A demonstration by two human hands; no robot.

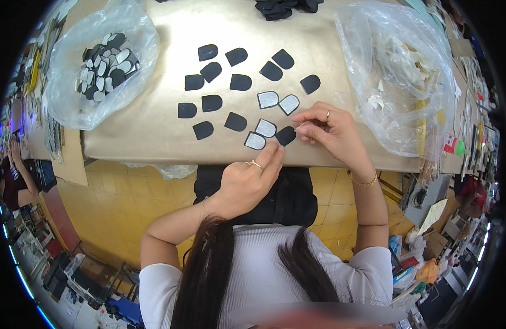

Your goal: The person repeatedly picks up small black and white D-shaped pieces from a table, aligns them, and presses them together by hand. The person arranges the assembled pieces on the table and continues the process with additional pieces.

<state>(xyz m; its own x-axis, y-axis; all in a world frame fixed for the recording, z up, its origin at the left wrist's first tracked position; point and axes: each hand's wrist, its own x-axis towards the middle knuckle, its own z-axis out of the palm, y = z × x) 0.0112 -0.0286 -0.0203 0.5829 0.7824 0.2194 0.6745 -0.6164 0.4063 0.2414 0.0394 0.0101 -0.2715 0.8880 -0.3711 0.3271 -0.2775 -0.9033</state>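
Small black rounded-tab foam piece [286, 135] sits near edge of tan surface [154, 131], pinched between both hands: left hand [247, 178] fingertips pressing, right hand [329, 129] gripping a thin edge. Risk: peeling pull drags it, knocking adjacent grey-faced tab pieces [260, 135] out of line.

I see black pads [211, 71] scattered over a tan table [154, 126], with four silver-grey, black-edged pads [267, 100] among them. At ten o'clock, a clear bag [72, 98] holds mixed black and white pieces [106, 66]. At two o'clock, another clear bag [428, 109] holds cream scraps [395, 66]. The floor [126, 197] is yellow tile.
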